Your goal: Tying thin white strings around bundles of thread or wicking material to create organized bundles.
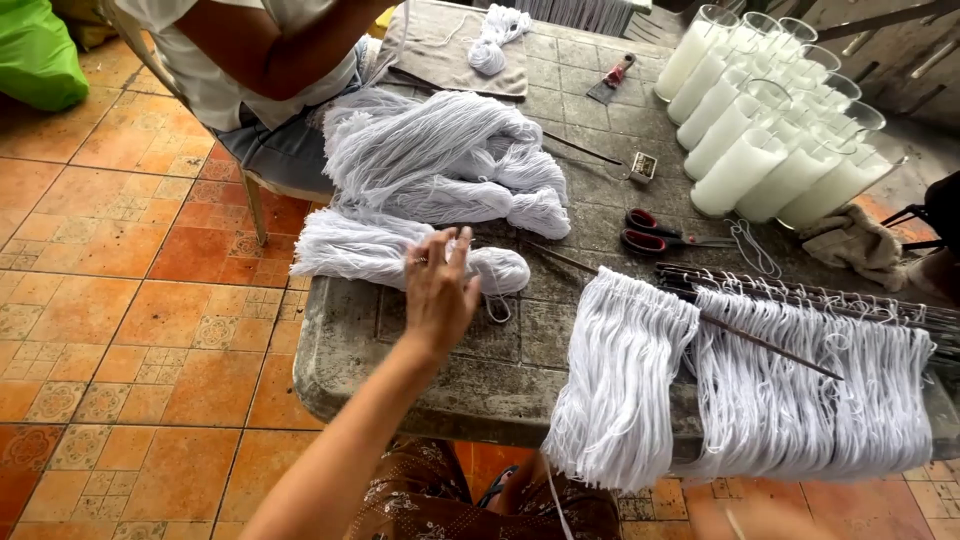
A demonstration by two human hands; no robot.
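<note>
Worn grey stone table [440, 385] on an orange patterned tile floor [120, 330].
Left hand [440, 290], fingers spread, rests on a white yarn skein [400, 255] near the table's left edge; right hand is out of view. Soft cut strands [625, 385] hang from thin metal rods [770, 345]; red-handled scissors [665, 232] and glass candle jars [770, 150] stand beyond.
</note>
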